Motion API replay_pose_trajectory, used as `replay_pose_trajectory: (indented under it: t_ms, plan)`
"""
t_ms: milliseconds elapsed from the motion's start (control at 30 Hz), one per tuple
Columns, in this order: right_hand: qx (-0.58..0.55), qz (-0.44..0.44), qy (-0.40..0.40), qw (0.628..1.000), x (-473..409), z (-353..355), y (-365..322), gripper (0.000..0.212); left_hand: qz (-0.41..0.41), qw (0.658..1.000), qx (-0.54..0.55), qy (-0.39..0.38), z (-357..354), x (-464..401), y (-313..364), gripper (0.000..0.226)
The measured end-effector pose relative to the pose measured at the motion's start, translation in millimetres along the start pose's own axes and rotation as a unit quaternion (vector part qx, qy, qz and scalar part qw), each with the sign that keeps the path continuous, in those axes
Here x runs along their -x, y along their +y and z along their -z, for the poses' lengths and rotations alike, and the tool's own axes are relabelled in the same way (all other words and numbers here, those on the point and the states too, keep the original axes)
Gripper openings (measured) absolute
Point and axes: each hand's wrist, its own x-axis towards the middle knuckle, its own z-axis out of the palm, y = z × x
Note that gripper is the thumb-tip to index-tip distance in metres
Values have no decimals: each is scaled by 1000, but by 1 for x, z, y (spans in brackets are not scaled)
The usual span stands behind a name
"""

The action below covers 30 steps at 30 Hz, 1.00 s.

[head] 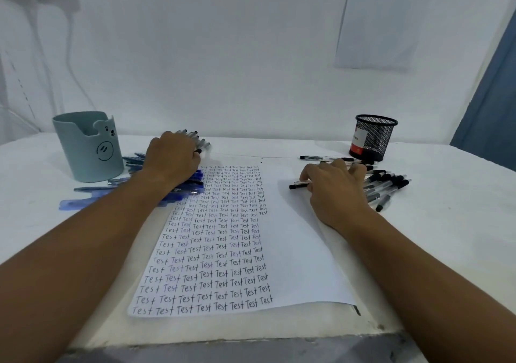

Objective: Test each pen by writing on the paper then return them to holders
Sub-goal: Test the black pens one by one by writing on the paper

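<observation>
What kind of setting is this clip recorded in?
Probably a makeshift desk set up for a recording task: a white-covered table against a plain wall, two pen holders, and a printed instruction sheet taped up.

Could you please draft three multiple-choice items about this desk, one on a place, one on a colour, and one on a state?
1. Where does the black mesh holder stand?
A. far right of the paper
B. on the paper
C. beside the teal holder

2. What colour are the pens under the left hand?
A. red
B. blue
C. green

3. How is the paper's left part?
A. blank
B. torn
C. filled with rows of "Test"

Answers: 1 A, it stands at the table's far right, near the right hand; 2 B, blue barrels lie beside the teal holder; 3 C, handwriting covers that part.
</observation>
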Motion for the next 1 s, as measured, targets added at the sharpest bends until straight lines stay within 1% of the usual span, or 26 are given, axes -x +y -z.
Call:
replay_pose_trajectory:
  t_ms: [100, 233, 533, 700, 800, 900, 1000]
  plan:
    - [-5, 18, 7, 1000, 0, -1, -2, 32, 0, 1000, 4, -5, 0, 1, 0, 15]
    - [-22, 32, 12, 999, 0, -1, -4, 32, 6, 1000, -9, -22, 1, -1, 2, 18]
    - [-57, 80, 31, 995, 1, 1, -8, 29, 64, 996, -2, -64, -4, -6, 4, 20]
    - [-154, 127, 53, 978, -1, 0, -8, 30, 86, 994, 23, -57, -6, -7, 1, 23]
    - [-187, 157, 68, 967, -3, -3, -8, 27, 95, 993, 47, -46, -8, -7, -1, 26]
    - [-212, 177, 88, 957, -3, -3, -9, 30, 100, 992, 69, -38, -5, -5, 0, 26]
    - [-241, 185, 122, 945, -4, -1, -11, 29, 84, 993, 82, -25, 0, -1, 5, 22]
